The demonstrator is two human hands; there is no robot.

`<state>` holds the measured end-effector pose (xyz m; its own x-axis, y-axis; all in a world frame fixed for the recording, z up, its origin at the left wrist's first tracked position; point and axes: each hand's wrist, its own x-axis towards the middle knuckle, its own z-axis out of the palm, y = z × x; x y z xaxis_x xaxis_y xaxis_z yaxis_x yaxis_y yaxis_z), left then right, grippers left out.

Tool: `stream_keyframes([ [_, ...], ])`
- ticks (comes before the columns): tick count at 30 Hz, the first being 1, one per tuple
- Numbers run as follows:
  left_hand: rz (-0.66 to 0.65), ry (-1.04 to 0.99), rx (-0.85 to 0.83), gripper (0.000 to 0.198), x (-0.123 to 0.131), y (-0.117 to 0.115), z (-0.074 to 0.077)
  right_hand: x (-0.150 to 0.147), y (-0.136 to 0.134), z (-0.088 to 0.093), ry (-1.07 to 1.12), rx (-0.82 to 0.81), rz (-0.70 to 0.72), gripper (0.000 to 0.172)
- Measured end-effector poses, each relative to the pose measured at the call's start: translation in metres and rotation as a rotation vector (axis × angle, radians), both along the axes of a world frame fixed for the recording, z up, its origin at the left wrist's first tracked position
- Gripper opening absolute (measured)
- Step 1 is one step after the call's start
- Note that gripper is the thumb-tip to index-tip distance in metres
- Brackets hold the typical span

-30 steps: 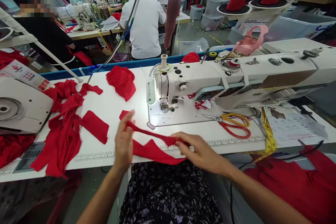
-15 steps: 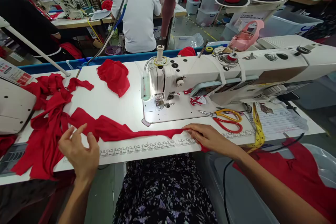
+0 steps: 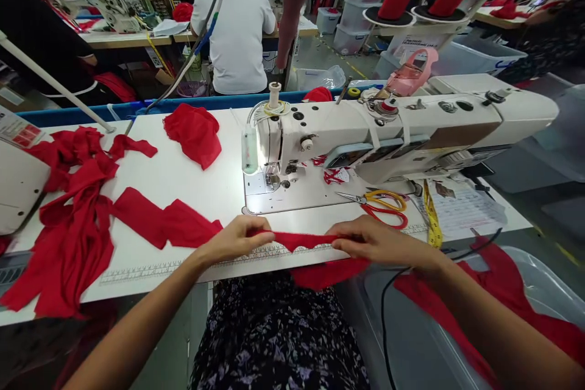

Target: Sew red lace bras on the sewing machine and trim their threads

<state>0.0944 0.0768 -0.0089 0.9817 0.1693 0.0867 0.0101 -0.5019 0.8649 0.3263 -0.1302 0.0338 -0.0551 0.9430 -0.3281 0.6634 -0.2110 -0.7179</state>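
Observation:
A long red fabric strip [image 3: 173,223] lies across the white table [image 3: 183,177] in front of a white sewing machine [image 3: 388,128]. My left hand [image 3: 235,239] pinches the strip near the table's front edge, fingers closed on it. My right hand [image 3: 370,242] grips the same strip a little to the right, also closed. Between the hands the strip is pulled taut above the printed ruler [image 3: 159,269]. The rest of the strip hangs down off the edge toward my lap.
A heap of red strips [image 3: 68,207] covers the table's left. A crumpled red piece [image 3: 194,131] lies behind. Scissors [image 3: 384,204] and a yellow tape measure [image 3: 432,222] sit to the right, by papers. A bin with red fabric [image 3: 503,292] stands at the lower right. A person in white [image 3: 233,30] sits beyond.
My left hand has slid right along the strip from the heap to just left of the needle area. My right hand stays near the same spot, holding the strip.

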Motion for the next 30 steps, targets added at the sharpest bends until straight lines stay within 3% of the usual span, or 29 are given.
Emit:
stream_keyframes([
  [2,0.107,-0.052,0.174,0.021,-0.014,0.020,0.001,0.018,-0.007,0.000,-0.206,0.132,0.000,0.035],
  [5,0.320,-0.223,0.624,0.017,-0.038,0.039,-0.004,0.037,-0.014,-0.005,-0.609,0.416,-0.139,0.033],
  [7,0.328,-0.280,0.879,0.032,-0.054,0.037,-0.010,0.040,-0.019,-0.015,-0.806,0.540,-0.174,0.032],
  [10,0.230,-0.240,1.125,0.044,-0.074,0.014,-0.023,0.029,-0.027,-0.037,-0.865,0.646,-0.047,0.038],
  [12,0.232,-0.203,1.130,0.044,-0.080,-0.008,-0.030,0.014,-0.031,-0.052,-0.799,0.683,0.018,0.041],
  [14,0.299,-0.207,1.044,0.045,-0.077,-0.028,-0.034,-0.004,-0.029,-0.062,-0.692,0.724,-0.007,0.043],
  [18,0.344,-0.331,0.903,0.044,-0.053,-0.063,-0.036,-0.047,-0.008,-0.063,-0.476,0.851,-0.015,0.043],
  [22,0.306,-0.368,0.905,0.036,-0.035,-0.092,-0.049,-0.074,0.009,-0.066,-0.437,0.806,0.076,0.028],
  [26,0.394,-0.212,0.957,0.044,-0.039,-0.095,-0.062,-0.076,0.010,-0.075,-0.581,0.695,0.029,0.026],
  [30,0.438,-0.101,0.966,0.054,-0.045,-0.083,-0.061,-0.078,0.013,-0.077,-0.667,0.660,-0.030,0.034],
])
